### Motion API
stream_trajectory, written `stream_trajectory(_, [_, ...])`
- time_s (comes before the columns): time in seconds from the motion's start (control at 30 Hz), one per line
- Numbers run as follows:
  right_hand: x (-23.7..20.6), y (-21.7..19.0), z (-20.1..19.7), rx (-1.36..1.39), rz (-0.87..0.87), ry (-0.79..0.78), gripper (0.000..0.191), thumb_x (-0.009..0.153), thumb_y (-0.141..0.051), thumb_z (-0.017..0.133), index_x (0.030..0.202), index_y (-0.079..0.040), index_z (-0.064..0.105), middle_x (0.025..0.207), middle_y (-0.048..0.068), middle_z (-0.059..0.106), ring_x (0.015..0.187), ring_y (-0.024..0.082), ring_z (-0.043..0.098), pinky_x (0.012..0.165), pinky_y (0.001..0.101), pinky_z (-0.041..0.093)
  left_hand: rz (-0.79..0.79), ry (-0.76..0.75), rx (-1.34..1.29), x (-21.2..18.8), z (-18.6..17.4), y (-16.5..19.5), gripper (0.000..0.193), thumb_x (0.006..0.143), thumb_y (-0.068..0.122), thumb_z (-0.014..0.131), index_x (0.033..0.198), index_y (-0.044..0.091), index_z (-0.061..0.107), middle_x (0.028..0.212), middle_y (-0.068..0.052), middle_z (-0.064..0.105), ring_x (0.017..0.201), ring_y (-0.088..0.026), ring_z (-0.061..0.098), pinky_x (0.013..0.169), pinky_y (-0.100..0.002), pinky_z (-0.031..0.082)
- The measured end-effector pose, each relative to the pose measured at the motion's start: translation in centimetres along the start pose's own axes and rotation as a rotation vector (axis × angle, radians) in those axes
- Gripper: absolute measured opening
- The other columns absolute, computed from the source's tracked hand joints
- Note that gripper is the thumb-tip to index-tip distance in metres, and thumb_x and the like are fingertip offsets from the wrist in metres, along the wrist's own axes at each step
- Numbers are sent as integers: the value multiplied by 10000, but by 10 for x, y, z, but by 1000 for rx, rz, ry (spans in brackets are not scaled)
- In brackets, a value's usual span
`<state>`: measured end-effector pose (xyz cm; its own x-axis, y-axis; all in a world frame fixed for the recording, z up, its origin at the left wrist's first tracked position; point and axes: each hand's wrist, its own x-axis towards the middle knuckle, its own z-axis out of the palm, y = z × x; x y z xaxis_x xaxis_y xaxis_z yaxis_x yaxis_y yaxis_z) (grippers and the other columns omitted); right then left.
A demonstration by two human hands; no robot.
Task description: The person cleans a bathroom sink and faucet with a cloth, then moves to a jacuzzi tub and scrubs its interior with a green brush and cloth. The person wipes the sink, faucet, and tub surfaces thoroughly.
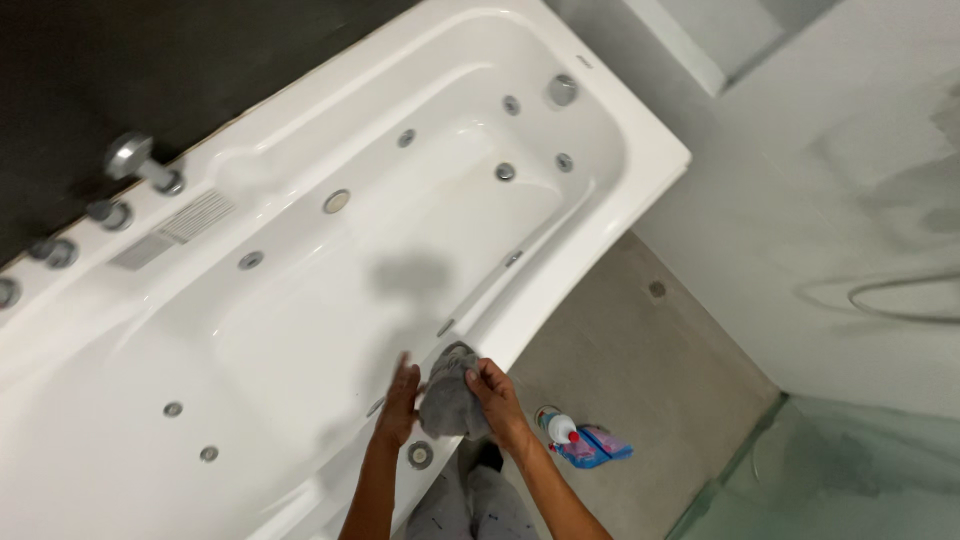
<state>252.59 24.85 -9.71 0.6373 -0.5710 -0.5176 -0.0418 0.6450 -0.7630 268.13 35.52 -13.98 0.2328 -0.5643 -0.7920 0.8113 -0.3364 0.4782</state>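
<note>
The grey cloth (448, 395) hangs bunched between the two hands, directly over the near rim of the white bathtub (330, 260), close to the bottom middle of the view. The right hand (497, 395) is the nearer one: it touches the cloth's right side, its fingers (478, 378) curled shut and clamped on the fabric near the top of the bunch. The left hand (400, 405) stands just beside the cloth on its left, fingers spread apart and pointing up toward the tub's interior; whether its palm presses the fabric or only brushes it cannot be told, since motion blurs it. The cloth's long axis runs roughly up and down in the view, from the tub edge toward the person's legs, so it lies across the rim instead of along it. From the gripping fingers the loose bulk of the cloth falls downward and slightly left, toward the open hand. The tub's inner floor, with its round metal jets (505, 171), spreads away up and to the left of both hands. A plastic bottle with a red cap (560, 428) lies on the grey floor (640, 380) to the right of the right hand, on a blue and pink item, well apart from the cloth
</note>
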Motion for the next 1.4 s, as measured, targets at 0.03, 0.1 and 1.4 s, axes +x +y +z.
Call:
stream_trajectory(0.03, [-5,0,-8,-48,-16,3,170,1071,-217,575,1011,-79,654,920,-9,670,843,90,616,796,264,555,-32,-139,-36,1,10,-5,933,838,713,553,1627,273,318,1597,-71,309,1342,-293,440,1046,-479,494])
stream_trajectory(0.1, [-16,2,-25,61,6,-8,178,1082,-218,586,985,-80,644,925,-23,655,842,79,597,784,254,541,-170,-270,-117,2,37,-23,935,849,712,608,1579,155,435,1555,-164,444,1309,-335,534,1031,-474,522])
stream_trajectory(1.4, [-349,58,-198,246,-479,860,218,1050,-261,577,1090,-58,647,953,-37,600,897,70,531,830,243,474,-594,-612,471,-139,261,-268,788,910,654,551,1441,73,516,1444,-189,561,1274,-337,587,1033,-463,523])
